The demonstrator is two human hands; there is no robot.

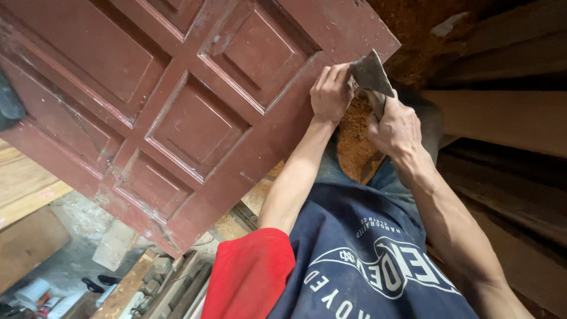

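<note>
A dark red panelled wooden door (195, 118) lies flat before me, filling the upper left of the head view. My left hand (331, 91) presses with closed fingers on the door's right edge near its corner. My right hand (397, 127) grips the handle of a metal scraper (371, 74), whose wide grey blade rests against that same edge just beside my left fingers. Both forearms reach forward over my dark blue shirt with red sleeve (248, 274).
Sawdust (354, 133) covers the floor under the door's edge. Long wooden planks (508, 115) lie at the right. Wood offcuts (171, 277) and a plank (26, 189) sit at the lower left, with small tools (41, 298) on the concrete floor.
</note>
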